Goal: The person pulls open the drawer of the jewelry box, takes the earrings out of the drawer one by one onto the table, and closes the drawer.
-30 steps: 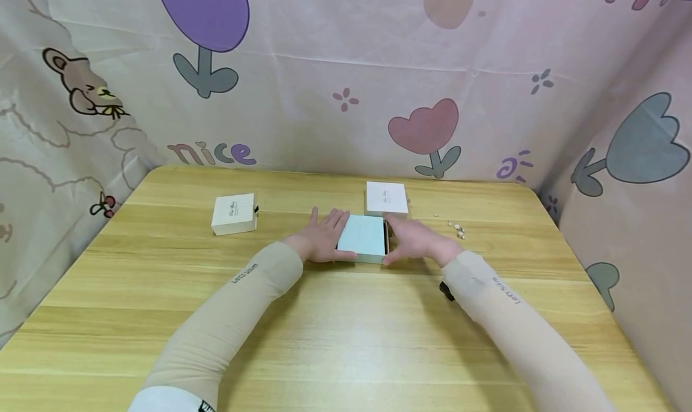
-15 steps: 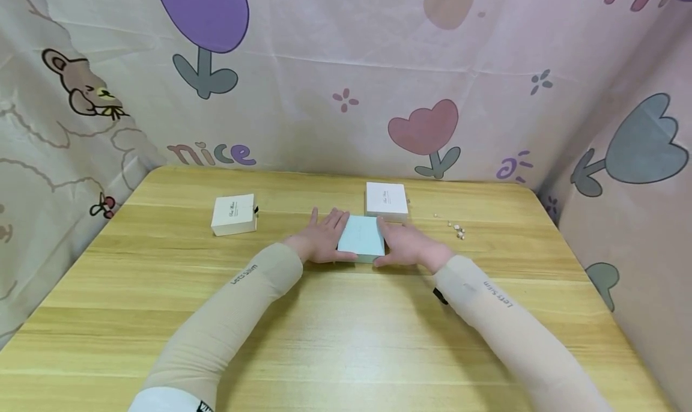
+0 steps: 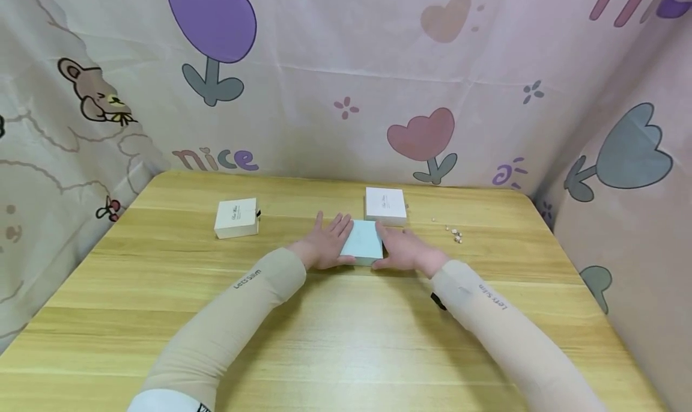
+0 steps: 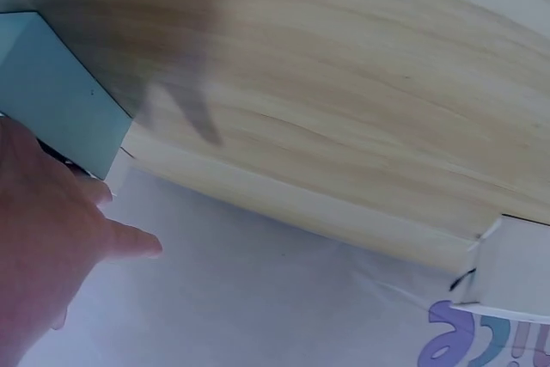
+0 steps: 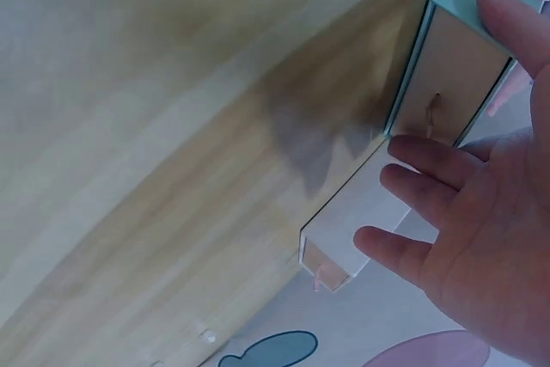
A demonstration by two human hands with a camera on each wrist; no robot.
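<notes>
A light-blue drawer box [image 3: 362, 239] lies near the middle of the table, between both hands. My left hand [image 3: 321, 244] holds its left end, thumb along the near side and fingers at the far left corner. At the right end is my right hand [image 3: 402, 248], its thumb touching the near side and its fingers mostly straight and spread. The right wrist view shows the box's tan drawer end [image 5: 455, 75] with a small ribbon loop [image 5: 432, 115], looking about level with the blue sleeve. Part of the box's left end is hidden under my left hand.
A white box [image 3: 385, 205] with dark lettering stands just behind the blue one. Another white box [image 3: 236, 218] with a black tab sits at the left. Several small pearl-like pieces [image 3: 456, 234] lie to the right. A patterned cloth [image 3: 313, 130] hangs behind the table.
My right hand has moved left against the box, and the gap at its right end has closed. The left hand stays on the box. The head view has shifted slightly.
</notes>
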